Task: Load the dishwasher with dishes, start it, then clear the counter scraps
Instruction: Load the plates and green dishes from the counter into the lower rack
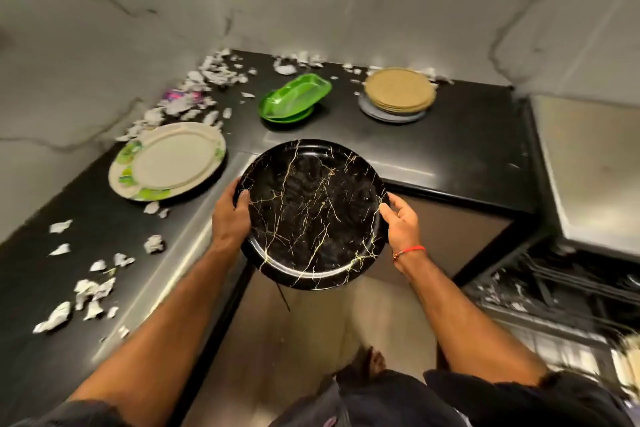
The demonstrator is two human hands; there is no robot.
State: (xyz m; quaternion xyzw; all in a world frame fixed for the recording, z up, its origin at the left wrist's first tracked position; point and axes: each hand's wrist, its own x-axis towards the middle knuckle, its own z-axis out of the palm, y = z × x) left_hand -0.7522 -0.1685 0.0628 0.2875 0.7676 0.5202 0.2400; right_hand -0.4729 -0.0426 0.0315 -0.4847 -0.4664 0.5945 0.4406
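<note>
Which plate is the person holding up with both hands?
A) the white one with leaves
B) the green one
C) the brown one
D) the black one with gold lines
D: the left hand and right hand grip opposite edges of the black plate, while the other plates sit on the counter.

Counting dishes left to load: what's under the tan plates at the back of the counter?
The tan plates sit stacked on a grey plate, of which only the front rim shows. Anything between or beneath them is covered, so the exact count cannot be told.
</note>
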